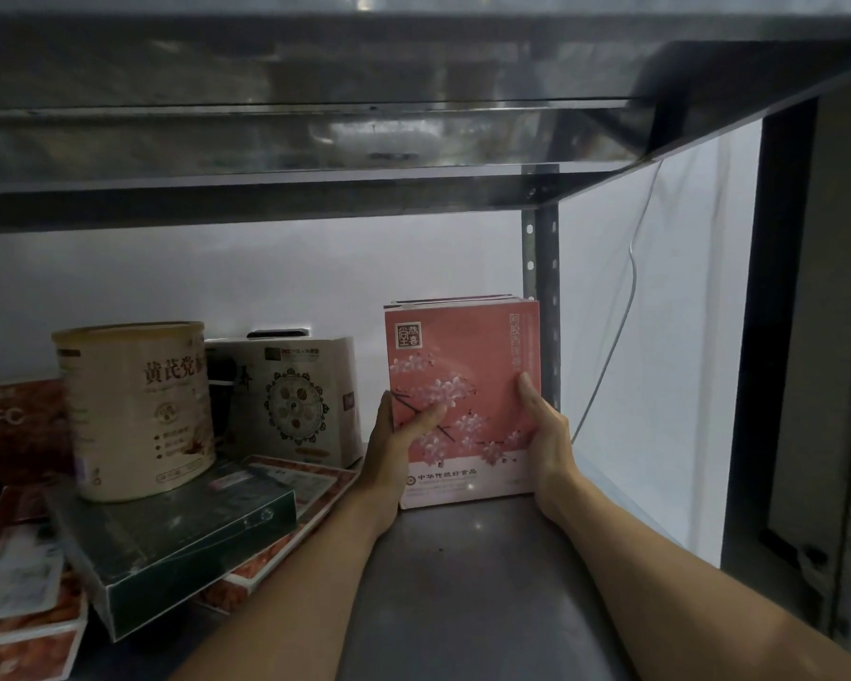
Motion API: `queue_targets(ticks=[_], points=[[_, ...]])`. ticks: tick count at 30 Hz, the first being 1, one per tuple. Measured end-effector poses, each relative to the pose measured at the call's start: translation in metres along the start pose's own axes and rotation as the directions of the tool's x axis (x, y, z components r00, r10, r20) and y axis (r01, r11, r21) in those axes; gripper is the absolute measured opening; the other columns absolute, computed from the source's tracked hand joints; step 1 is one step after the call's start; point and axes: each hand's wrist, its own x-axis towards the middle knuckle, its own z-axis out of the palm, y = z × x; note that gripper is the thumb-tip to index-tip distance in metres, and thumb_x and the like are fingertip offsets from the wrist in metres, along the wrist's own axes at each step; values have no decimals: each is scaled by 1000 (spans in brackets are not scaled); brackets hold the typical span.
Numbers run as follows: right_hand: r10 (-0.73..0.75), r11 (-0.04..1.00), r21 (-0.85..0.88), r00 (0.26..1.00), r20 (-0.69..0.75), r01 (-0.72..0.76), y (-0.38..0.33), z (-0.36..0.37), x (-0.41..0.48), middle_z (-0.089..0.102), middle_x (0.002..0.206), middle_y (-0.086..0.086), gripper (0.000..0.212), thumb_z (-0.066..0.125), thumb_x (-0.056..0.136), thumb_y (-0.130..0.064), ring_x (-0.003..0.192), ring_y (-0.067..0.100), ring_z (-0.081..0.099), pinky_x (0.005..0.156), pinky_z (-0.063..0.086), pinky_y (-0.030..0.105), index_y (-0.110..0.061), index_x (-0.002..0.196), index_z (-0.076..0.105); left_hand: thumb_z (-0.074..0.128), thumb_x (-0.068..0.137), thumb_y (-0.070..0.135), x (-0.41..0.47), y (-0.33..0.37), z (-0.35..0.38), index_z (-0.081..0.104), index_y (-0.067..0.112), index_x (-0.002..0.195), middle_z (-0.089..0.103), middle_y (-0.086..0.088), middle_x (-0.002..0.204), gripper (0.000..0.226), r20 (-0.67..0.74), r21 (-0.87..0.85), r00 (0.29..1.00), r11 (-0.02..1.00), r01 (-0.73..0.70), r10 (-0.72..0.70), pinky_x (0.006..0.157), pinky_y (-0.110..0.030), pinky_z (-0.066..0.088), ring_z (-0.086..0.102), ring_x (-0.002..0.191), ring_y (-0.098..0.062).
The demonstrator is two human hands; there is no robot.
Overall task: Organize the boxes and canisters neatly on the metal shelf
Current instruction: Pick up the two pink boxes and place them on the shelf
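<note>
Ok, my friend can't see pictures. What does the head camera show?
A left hand and a right hand hold a pink flowered box upright on a metal shelf, one at each side edge. To its left, a cream canister stands on a dark green box, with a white box beside it.

Canister (136,410) on flat box (178,538); upright box (463,400) right, by post (541,267).

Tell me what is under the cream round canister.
The cream round canister stands on a dark green flat box, itself lying askew on red-and-white flat boxes. Anything beneath those is covered.
</note>
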Motion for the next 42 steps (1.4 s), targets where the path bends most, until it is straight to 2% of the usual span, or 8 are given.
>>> queue_targets(ticks=[5, 11, 17, 22, 29, 33, 38, 42], points=[[19, 1000, -7, 996, 84, -18, 1, -5, 4, 74, 109, 15, 62, 67, 80, -57, 101, 33, 71, 98, 52, 50, -11, 123, 66, 82, 64, 30, 0, -3, 3, 62, 21, 118, 74, 0, 107, 58, -18, -2, 1000, 1000, -5, 5, 93, -39, 52, 68, 104, -22], [19, 999, -45, 993, 114, -14, 1, -7, 7, 75, 108, 13, 66, 64, 75, -60, 100, 32, 72, 98, 52, 50, -13, 121, 67, 84, 55, 46, 0, -2, 5, 63, 24, 119, 74, 2, 109, 71, -22, 38, 1000, 999, -6, 7, 104, -48, 45, 67, 107, -21], [13, 997, -74, 995, 101, -5, 1, -5, 4, 74, 113, 11, 71, 68, 76, -60, 105, 31, 70, 102, 49, 50, -13, 129, 63, 79, 63, 39, -1, 0, 5, 65, 31, 111, 75, 9, 102, 50, -42, 19, 999, 1000, 13, -12, 98, -41, 50, 68, 101, -15], [2, 993, -115, 995, 103, 10, 2, -4, 3, 73, 117, 7, 80, 73, 70, -66, 110, 29, 68, 103, 48, 50, -18, 132, 61, 75, 80, 27, 2, -1, 2, 66, 33, 103, 75, 16, 91, 25, -59, 11, 998, 999, 32, -32, 79, -28, 50, 67, 90, -4], [10, 991, -131, 996, 90, 2, 4, -3, 4, 73, 115, 7, 78, 73, 70, -64, 107, 29, 70, 101, 50, 50, -17, 131, 61, 73, 78, 31, 3, -1, 1, 66, 32, 103, 76, 14, 92, 27, -30, -15, 998, 998, 57, -58, 85, -34, 52, 69, 90, -6], [-5, 987, -162, 999, 38, 11, 1, -2, -1, 76, 107, 6, 65, 68, 76, -58, 100, 27, 72, 98, 53, 49, -16, 125, 65, 74, 72, 34, 0, -1, 2, 66, 30, 108, 76, 12, 95, 37, -50, -5, 998, 999, 33, -33, 83, -31, 53, 70, 90, -7], [-26, 970, -241, 999, -47, 13, -4, -1, -13, 78, 96, 3, 47, 67, 86, -54, 89, 24, 75, 88, 58, 43, -16, 114, 71, 71, 84, 30, -7, 2, 5, 64, 34, 103, 72, 15, 93, 20, -116, 77, 993, 997, 15, -6, 69, -17, 49, 68, 86, -1], [-92, 875, -484, 982, -163, 2, -8, 2, -27, 74, 102, -2, 59, 58, 85, -67, 91, 17, 70, 76, 53, 28, -18, 117, 69, 70, 85, 44, -20, 5, 3, 63, 36, 107, 72, 14, 103, 25, -125, 225, 992, 973, 45, -17, 79, -24, 50, 66, 96, -6]])
